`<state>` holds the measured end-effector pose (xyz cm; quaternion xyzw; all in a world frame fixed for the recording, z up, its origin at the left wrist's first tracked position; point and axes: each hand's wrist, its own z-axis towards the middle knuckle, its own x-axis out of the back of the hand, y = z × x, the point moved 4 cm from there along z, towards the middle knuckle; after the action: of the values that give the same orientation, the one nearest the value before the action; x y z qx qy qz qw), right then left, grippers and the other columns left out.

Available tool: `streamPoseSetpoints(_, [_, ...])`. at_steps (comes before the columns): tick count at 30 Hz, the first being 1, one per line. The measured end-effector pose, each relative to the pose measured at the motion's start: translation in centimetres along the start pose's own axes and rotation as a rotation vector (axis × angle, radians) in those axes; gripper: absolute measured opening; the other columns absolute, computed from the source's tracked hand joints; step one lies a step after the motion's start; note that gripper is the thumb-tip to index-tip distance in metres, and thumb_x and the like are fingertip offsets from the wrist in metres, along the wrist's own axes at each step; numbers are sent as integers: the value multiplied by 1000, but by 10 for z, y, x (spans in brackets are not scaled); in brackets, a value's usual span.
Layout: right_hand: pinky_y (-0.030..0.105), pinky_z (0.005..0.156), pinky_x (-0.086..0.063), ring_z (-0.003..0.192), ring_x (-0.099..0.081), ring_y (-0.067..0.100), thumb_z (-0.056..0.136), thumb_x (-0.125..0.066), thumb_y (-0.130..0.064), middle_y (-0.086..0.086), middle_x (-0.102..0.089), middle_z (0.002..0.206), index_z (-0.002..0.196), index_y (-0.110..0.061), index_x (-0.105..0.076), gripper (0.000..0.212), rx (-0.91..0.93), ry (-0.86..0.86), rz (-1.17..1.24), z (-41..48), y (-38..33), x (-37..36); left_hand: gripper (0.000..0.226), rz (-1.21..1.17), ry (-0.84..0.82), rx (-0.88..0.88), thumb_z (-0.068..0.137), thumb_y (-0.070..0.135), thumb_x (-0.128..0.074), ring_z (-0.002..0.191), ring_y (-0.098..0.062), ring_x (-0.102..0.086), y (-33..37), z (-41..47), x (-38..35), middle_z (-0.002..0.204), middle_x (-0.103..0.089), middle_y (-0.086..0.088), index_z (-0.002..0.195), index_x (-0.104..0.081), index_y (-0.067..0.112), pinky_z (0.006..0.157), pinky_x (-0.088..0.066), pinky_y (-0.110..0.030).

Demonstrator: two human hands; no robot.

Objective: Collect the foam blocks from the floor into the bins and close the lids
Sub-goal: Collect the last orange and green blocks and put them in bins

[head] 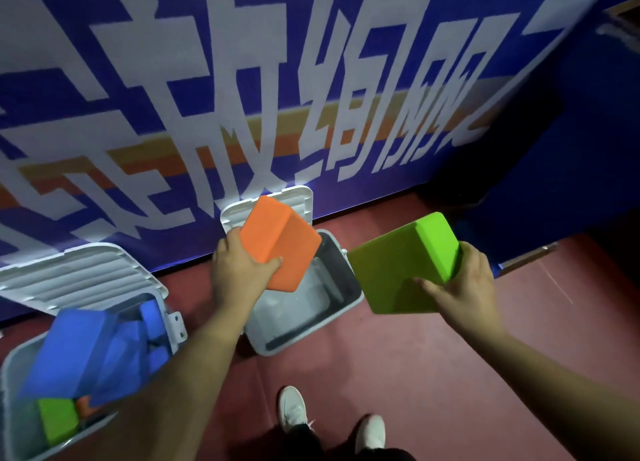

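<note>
My left hand [239, 270] grips an orange foam block [281, 242] and holds it over the open white bin [349, 287] in the middle. That bin's lid [298, 197] stands raised against the wall. My right hand [464, 284] grips a green foam block [401, 270] just to the right of that bin, above the floor. A second white bin [10, 374] at the lower left holds several blue foam blocks [90, 349], a green block [57, 420] and a bit of an orange one. Its ribbed lid [79, 273] is open too.
A blue banner wall [242, 79] with large white characters runs behind both bins. The floor [433, 374] is dark red. My two white shoes [292, 408] stand at the bottom centre. A dark gap lies at the far right past the banner.
</note>
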<state>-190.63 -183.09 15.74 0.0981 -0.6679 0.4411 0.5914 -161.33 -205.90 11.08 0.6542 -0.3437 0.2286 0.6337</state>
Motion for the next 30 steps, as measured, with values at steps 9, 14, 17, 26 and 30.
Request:
streamPoseSetpoints(9, [42, 97, -41, 113, -47, 33, 67, -87, -40, 13, -51, 118, 131, -6, -43, 85, 140, -333, -16, 95, -31, -153, 87, 165, 75, 190, 56, 33, -89, 107, -41, -56, -92, 49, -46, 117, -57, -17, 129, -47, 12, 87, -48, -48])
streamPoseSetpoints(14, [40, 95, -41, 111, -46, 30, 65, -87, -41, 13, -52, 115, 128, -6, -45, 83, 219, -500, 13, 131, -44, -258, 81, 128, 60, 420, 62, 36, -82, 114, -38, -51, -152, 58, -98, 122, -53, -18, 128, -42, 9, 94, -46, -48])
streamPoseSetpoints(17, [37, 88, -43, 108, -48, 31, 66, -86, -42, 13, -50, 115, 125, -5, -44, 81, 250, -583, 5, 145, -32, -329, 79, 94, 10, 504, 64, 37, -78, 117, -39, -49, -182, 66, -150, 124, -51, -18, 129, -41, 10, 97, -45, -48])
streamPoseSetpoints(26, [45, 91, -44, 112, -52, 41, 75, -80, -36, 18, -43, 127, 125, -4, -38, 73, 188, -817, -87, 162, 38, -531, 88, 144, -83, 609, 59, 66, -67, 114, -41, -53, -293, 114, -310, 121, -54, -22, 115, -43, 3, 93, -46, -46])
streamPoseSetpoints(30, [45, 95, -42, 115, -52, 42, 74, -81, -34, 20, -44, 128, 120, -3, -38, 70, 75, -823, -63, 171, 57, -610, 100, 253, -87, 602, 52, 81, -38, 111, -39, -50, -344, 134, -374, 117, -52, -22, 112, -43, 0, 92, -42, -45])
